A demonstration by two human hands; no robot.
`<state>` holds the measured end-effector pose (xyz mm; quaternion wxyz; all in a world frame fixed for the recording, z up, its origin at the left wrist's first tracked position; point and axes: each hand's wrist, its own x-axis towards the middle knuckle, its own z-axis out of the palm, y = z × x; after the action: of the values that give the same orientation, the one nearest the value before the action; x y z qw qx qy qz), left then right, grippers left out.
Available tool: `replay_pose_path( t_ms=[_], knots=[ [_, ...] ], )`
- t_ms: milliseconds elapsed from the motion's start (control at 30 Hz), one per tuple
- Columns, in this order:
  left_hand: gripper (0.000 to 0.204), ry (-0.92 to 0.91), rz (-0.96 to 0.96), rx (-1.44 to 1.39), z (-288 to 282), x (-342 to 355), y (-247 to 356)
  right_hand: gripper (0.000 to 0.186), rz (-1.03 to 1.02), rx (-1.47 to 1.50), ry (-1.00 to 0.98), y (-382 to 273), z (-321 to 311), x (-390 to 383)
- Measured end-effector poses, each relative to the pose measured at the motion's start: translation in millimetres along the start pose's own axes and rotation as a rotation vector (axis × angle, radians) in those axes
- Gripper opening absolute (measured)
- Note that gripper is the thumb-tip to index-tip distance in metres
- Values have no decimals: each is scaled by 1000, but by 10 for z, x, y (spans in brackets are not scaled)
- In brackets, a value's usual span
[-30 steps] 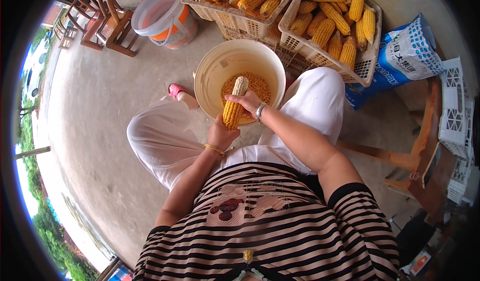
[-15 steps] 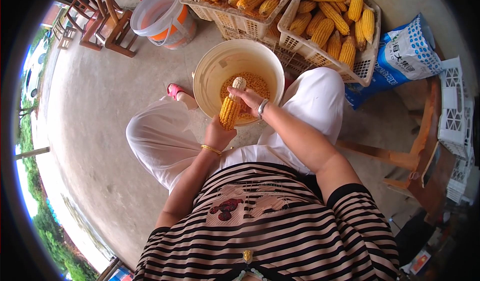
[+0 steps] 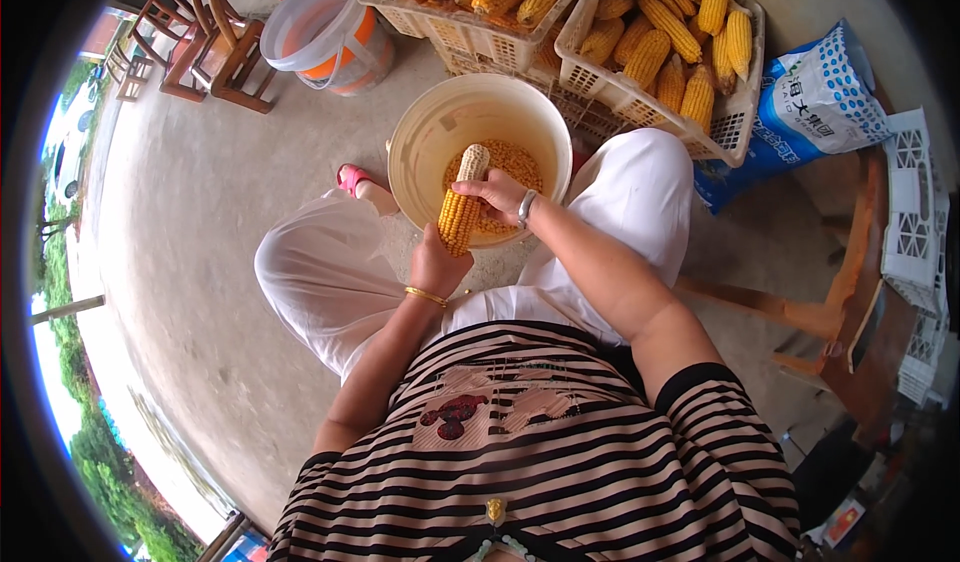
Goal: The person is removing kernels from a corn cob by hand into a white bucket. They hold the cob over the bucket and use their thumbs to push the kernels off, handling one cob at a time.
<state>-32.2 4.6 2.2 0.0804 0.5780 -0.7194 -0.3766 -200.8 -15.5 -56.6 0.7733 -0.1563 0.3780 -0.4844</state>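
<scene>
A yellow corn cob [image 3: 458, 220] is held tilted over the near rim of a white bucket [image 3: 410, 142]. Its upper end is stripped to the pale core; the lower part still carries rows of kernels. My left hand [image 3: 438, 262] is closed round the cob's lower end, a gold bangle at its wrist. My right hand [image 3: 494, 194], with a silver bangle at the wrist, lies against the cob's right side, its thumb pressed across the line between bare core and kernels. Loose corn kernels [image 3: 512, 165] cover the bucket's bottom.
Two plastic crates [image 3: 655, 112] heaped with corn cobs [image 3: 650, 57] stand beyond the bucket. A clear bucket with an orange band [image 3: 345, 57] and wooden chairs [image 3: 225, 62] are at the far left. Rightward are a blue-and-white sack [image 3: 800, 112], a wooden chair [image 3: 835, 312] and white crates [image 3: 912, 202].
My right thumb has moved down the cob, and more of the pale core shows at its upper end. The left hand keeps its hold.
</scene>
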Motion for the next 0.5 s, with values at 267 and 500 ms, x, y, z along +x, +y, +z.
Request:
replay_pose_path(
  t_ms=[267,500],
  knots=[
    [35,32,84,132,-8,-18,29,30,96,135,28,-66,129,-114],
    [36,-2,47,192,-38,-14,60,29,35,-127,182,30,96,-48]
  ],
)
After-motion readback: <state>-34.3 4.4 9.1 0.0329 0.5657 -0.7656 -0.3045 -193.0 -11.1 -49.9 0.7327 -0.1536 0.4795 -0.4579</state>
